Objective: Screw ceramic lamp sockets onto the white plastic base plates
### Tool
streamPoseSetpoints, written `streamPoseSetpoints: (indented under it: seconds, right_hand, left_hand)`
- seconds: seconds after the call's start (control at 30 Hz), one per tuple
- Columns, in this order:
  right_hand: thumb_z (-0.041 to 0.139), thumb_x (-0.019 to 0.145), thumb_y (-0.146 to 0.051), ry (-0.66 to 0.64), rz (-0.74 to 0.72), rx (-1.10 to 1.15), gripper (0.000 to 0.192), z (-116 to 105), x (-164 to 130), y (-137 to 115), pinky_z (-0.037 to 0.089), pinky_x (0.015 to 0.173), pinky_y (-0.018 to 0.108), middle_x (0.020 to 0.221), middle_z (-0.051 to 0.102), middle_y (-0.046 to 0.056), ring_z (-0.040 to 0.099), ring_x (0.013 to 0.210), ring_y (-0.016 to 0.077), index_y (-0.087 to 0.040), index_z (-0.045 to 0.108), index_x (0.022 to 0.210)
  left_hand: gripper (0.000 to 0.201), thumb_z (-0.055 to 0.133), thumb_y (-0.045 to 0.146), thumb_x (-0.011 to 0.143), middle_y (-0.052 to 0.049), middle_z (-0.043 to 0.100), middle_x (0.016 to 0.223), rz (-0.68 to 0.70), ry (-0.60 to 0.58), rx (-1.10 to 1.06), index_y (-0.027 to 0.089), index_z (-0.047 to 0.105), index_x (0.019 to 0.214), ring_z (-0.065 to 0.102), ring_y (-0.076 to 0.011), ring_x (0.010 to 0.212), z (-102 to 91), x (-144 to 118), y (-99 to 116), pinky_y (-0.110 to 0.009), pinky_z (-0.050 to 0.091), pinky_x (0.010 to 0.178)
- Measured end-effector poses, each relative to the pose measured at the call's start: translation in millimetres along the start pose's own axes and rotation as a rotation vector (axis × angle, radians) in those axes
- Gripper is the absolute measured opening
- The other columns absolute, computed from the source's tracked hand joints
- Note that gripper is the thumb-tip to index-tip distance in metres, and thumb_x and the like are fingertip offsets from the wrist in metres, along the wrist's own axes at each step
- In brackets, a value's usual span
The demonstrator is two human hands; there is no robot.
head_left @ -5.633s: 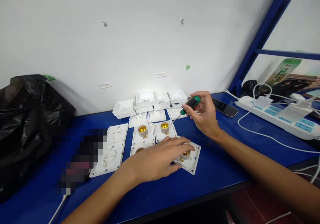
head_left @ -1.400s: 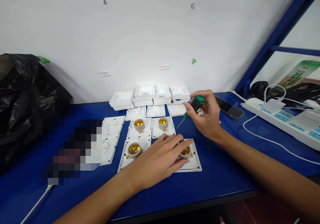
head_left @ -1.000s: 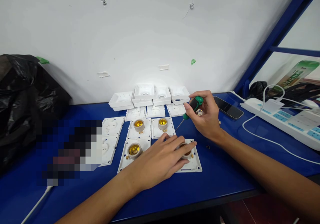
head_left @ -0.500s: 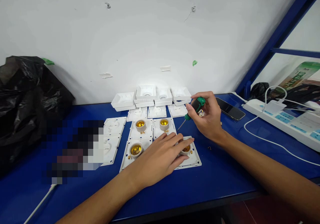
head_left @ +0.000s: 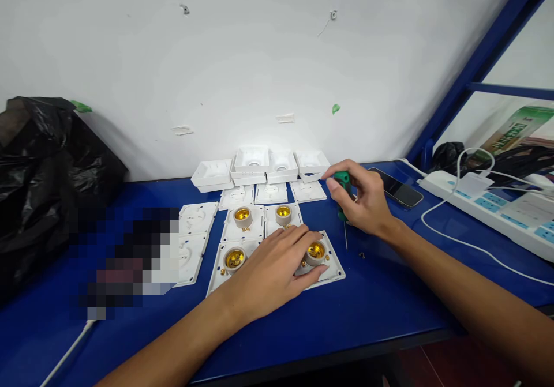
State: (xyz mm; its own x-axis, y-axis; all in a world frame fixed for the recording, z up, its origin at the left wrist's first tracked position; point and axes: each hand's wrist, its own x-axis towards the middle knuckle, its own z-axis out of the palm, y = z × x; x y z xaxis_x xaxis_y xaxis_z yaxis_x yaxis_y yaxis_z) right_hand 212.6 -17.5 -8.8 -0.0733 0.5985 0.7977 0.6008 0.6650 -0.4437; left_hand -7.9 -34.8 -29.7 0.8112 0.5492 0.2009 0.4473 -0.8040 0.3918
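Observation:
My left hand (head_left: pixel 279 263) lies over a white square plate (head_left: pixel 334 270), its thumb and index finger around the lamp holder (head_left: pixel 315 251) with a brass-coloured inside. Its palm partly hides the neighbouring plate. In my right hand (head_left: pixel 361 202) is a screwdriver (head_left: pixel 344 194) with a green and black handle, its thin shaft pointing down just right of that plate. Three more lamp holders sit on white plates: one at front left (head_left: pixel 235 260), one at back left (head_left: pixel 243 217) and one at back right (head_left: pixel 283 215).
White square covers (head_left: pixel 253 161) are stacked against the wall, with bare white plates (head_left: pixel 271 193) before them. Further plates (head_left: pixel 190 254) lie left. A phone (head_left: pixel 398 188), a power strip (head_left: pixel 489 205) and white cables are at right; a black plastic bag (head_left: pixel 56 156) stands left.
The screwdriver has swung from slanting down-left to nearly upright, its tip moving right, away from the plates. The front right plate has turned slightly, and my left fingers have shifted on its lamp holder.

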Motion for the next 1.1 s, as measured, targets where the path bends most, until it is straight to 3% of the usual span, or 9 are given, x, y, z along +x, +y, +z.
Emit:
streamPoseSetpoints:
  seconds: [0.17,0.33,0.53,0.67,0.77,0.87,1.1]
  right_hand:
    - [0.062,0.092,-0.023,-0.193,-0.023,0.002,0.006,-1.5,0.9,1.9,0.034,0.047,0.021,0.066,0.056,-0.006,0.039,0.048,0.0045,-0.02,0.064,0.088]
    - [0.062,0.091,-0.023,-0.224,-0.012,-0.017,0.007,-3.8,2.5,2.9,0.031,0.045,0.021,0.064,0.054,-0.006,0.036,0.047,0.0048,-0.02,0.063,0.085]
    - [0.063,0.09,-0.023,-0.245,0.009,-0.046,0.005,-8.5,5.0,3.5,0.033,0.046,0.022,0.064,0.054,-0.006,0.039,0.049,0.0065,-0.02,0.064,0.086]
    - [0.061,0.091,-0.023,-0.052,0.05,-0.041,0.007,-9.5,7.0,2.5,0.035,0.048,0.024,0.061,0.052,-0.006,0.04,0.049,0.0077,-0.021,0.065,0.086]
    - [0.06,0.092,-0.026,0.146,0.094,-0.013,0.01,-6.7,6.4,3.1,0.034,0.048,0.025,0.059,0.049,-0.006,0.039,0.049,0.009,-0.021,0.065,0.085]
    - [0.058,0.094,-0.029,0.298,0.138,0.068,0.012,-1.9,4.7,4.7,0.033,0.048,0.026,0.061,0.047,-0.006,0.04,0.05,0.0098,-0.022,0.063,0.085]
    - [0.058,0.096,-0.039,0.472,0.191,0.201,0.017,6.1,5.4,11.7,0.037,0.045,0.025,0.06,0.046,-0.007,0.043,0.047,0.0096,-0.023,0.059,0.089]
  left_hand:
    - [0.031,0.059,0.036,0.099,-0.004,0.064,0.115,-0.022,-0.019,-0.025,0.024,0.055,0.127,0.063,-0.025,0.107,-2.9,1.6,2.7,-0.042,0.052,0.093]
    - [0.028,0.058,0.037,0.099,-0.004,0.064,0.109,-0.022,-0.021,-0.006,0.024,0.057,0.124,0.064,-0.0247,0.102,-2.5,1.3,2.9,-0.041,0.053,0.087]
    - [0.035,0.052,0.047,0.102,-0.006,0.064,0.116,-0.04,-0.018,-0.011,0.021,0.056,0.125,0.063,-0.026,0.105,-4.4,8.2,8.4,-0.043,0.051,0.091]
    - [0.042,0.046,0.056,0.102,-0.006,0.065,0.115,-0.078,0.001,-0.086,0.022,0.057,0.124,0.064,-0.0252,0.099,-9.4,17.6,10.7,-0.042,0.051,0.086]
    - [0.041,0.062,0.055,0.094,-0.004,0.063,0.121,-0.087,0.005,-0.252,0.026,0.057,0.123,0.062,-0.0237,0.104,-7.4,19.8,6.4,-0.038,0.052,0.086]
    - [0.039,0.074,0.041,0.088,-0.002,0.062,0.119,-0.098,0.063,-0.376,0.028,0.058,0.121,0.058,-0.0228,0.111,1.1,19.0,0.5,-0.037,0.05,0.092]
    - [0.03,0.077,0.033,0.085,-0.001,0.061,0.105,-0.157,0.194,-0.489,0.026,0.063,0.11,0.059,-0.0204,0.102,9.5,20.4,5.4,-0.038,0.049,0.093]
